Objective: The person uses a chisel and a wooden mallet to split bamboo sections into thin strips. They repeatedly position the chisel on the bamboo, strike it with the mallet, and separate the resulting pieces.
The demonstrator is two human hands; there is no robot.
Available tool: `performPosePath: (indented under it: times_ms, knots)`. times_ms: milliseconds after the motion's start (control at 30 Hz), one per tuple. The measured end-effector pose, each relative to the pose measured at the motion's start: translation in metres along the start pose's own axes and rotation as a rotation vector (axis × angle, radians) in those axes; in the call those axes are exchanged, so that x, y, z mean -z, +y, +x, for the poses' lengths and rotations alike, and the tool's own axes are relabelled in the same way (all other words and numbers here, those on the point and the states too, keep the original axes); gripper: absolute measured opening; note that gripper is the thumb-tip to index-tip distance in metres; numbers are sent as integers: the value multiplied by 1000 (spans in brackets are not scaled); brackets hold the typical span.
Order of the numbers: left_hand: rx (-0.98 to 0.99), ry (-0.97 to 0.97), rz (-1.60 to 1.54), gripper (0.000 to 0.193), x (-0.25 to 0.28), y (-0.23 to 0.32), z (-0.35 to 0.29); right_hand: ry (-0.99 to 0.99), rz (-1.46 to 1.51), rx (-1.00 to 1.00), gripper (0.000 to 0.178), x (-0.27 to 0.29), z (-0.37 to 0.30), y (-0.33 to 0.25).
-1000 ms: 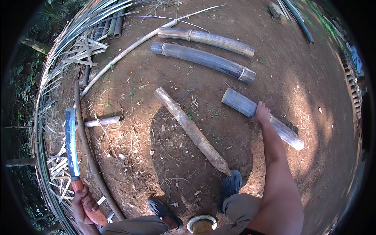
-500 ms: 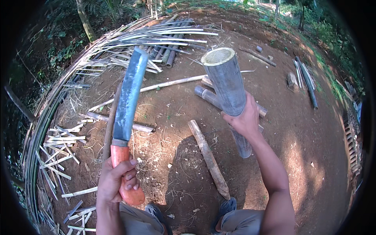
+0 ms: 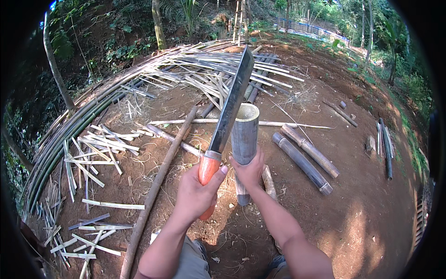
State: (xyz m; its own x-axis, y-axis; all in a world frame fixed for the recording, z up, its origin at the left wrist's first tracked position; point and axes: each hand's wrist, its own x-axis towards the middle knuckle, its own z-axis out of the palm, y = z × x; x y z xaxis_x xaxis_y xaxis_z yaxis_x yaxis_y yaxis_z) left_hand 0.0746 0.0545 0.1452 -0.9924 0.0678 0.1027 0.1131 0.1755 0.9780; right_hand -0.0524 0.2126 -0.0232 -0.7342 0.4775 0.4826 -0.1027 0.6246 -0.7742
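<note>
My left hand (image 3: 191, 193) is closed around the orange handle of a machete (image 3: 233, 97). Its broad dark blade points up and away, leaning slightly right, close to the bamboo's upper left side. A thick grey bamboo section (image 3: 245, 135) stands nearly upright in front of me, and my right hand (image 3: 251, 171) grips it below the middle. The pale rim and open top of the bamboo face me. Behind my right hand and forearm, a short wooden piece (image 3: 268, 182) is partly hidden.
Two bamboo sections (image 3: 302, 162) lie at the right. A long wooden pole (image 3: 160, 190) stretches along my left. Split strips (image 3: 100, 156) are scattered on the left, with more strips (image 3: 195, 65) piled farther off. Long green bamboo poles (image 3: 60, 153) curve along the left edge.
The machete has moved right and tilted toward the bamboo. My right hand has brought the bamboo left and stood it more upright. The view has tipped up and shifted left.
</note>
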Motion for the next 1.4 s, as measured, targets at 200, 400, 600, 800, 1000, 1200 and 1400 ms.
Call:
performPosePath:
  times_ms: [200, 400, 600, 800, 1000, 1200, 1400]
  knots:
    - [168, 26, -44, 31, -1, -34, 15, -40, -51, -9, 102, -16, -6, 4]
    - [70, 62, 203, 31, 0, -30, 21, 0, -41, -1, 101, -17, -3, 6]
    - [72, 57, 279, 36, -5, -21, 26, -16, -22, -19, 101, -7, 5, 16]
    - [9, 150, 175, 33, -7, 11, 10, -74, 17, 24, 101, 0, -6, 12]
    - [24, 105, 328, 34, -5, 2, 9, -82, 46, 73, 102, 0, -16, 15]
    - [68, 37, 463, 35, 5, 14, 1, -70, 63, 113, 102, 9, -21, 17]
    - [-2, 72, 523, 43, 10, 11, -6, -109, 72, 117, 101, 7, -25, 16]
